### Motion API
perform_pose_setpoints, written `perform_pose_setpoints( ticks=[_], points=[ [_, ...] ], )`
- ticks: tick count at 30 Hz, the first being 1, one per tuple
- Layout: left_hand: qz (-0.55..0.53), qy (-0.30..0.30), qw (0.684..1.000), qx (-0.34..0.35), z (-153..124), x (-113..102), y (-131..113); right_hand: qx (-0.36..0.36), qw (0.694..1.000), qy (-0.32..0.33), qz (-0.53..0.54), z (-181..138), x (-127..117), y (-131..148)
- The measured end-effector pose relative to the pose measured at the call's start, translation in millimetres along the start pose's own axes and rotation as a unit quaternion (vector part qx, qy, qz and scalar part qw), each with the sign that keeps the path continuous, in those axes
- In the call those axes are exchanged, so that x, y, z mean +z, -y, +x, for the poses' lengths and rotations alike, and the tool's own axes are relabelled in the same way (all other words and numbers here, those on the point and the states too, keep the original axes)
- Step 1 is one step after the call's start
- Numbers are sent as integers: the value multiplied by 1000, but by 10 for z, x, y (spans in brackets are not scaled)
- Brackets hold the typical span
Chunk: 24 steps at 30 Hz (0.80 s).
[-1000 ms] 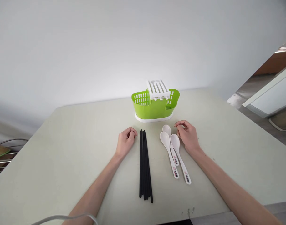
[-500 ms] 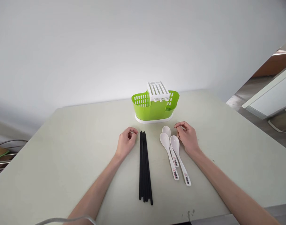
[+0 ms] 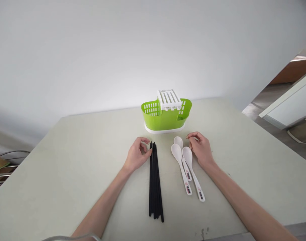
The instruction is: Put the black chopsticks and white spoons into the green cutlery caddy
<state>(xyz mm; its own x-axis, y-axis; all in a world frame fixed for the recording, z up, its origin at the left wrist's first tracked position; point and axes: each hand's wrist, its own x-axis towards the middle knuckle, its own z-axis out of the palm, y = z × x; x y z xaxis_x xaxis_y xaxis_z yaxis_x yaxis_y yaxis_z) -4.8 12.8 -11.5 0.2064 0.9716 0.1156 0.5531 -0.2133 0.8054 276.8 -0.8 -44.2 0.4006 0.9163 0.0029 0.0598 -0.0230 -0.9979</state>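
A bundle of several black chopsticks [image 3: 155, 184] lies lengthwise on the table in front of me. My left hand [image 3: 138, 154] is at the upper left of the bundle, its thumb and fingers apart and the thumb tip at the chopsticks' edge; nothing is held. To the right lie three white spoons, one on the left [image 3: 177, 153], one on the right [image 3: 187, 154] and one partly covered behind [image 3: 178, 141]. My right hand [image 3: 200, 147] rests just right of the spoon bowls, fingers loosely curled, with no object visible in it.
Beyond both hands, a green slotted basket [image 3: 165, 122] with a white base and a white slatted top piece [image 3: 169, 98] stands near the wall. The pale table [image 3: 80, 150] has edges at left and right. A wire rack [image 3: 4, 172] is at the far left.
My left hand has opened from a loose curl and shifted slightly right, its thumb now reaching the chopsticks. My right hand, the spoons and the basket stay put.
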Motion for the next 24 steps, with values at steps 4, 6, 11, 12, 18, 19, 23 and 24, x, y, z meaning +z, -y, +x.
perform_pose_setpoints(
  ticks=[4,6,11,12,18,19,23,24],
  points=[
    [4,2,1000,4,-3,-1,-2,9,1000,5,-1,-1,3,-2],
    [7,1,1000,7,-3,0,10,9,1000,4,-2,1,6,-8],
    [18,1,1000,9,2,4,57,4,1000,6,-5,0,16,-9],
    [21,0,1000,13,3,6,65,3,1000,6,-6,-1,17,-8],
    [79,-41,994,68,-35,30,47,2,1000,9,-2,5,20,-14],
    [105,-49,990,76,-48,33,33,1,1000,10,-1,9,20,-20],
    [217,-72,969,90,-92,15,-10,2,1000,11,3,30,22,-45],
    [238,-72,964,89,-95,2,-13,1,1000,11,3,34,23,-50]
  ],
)
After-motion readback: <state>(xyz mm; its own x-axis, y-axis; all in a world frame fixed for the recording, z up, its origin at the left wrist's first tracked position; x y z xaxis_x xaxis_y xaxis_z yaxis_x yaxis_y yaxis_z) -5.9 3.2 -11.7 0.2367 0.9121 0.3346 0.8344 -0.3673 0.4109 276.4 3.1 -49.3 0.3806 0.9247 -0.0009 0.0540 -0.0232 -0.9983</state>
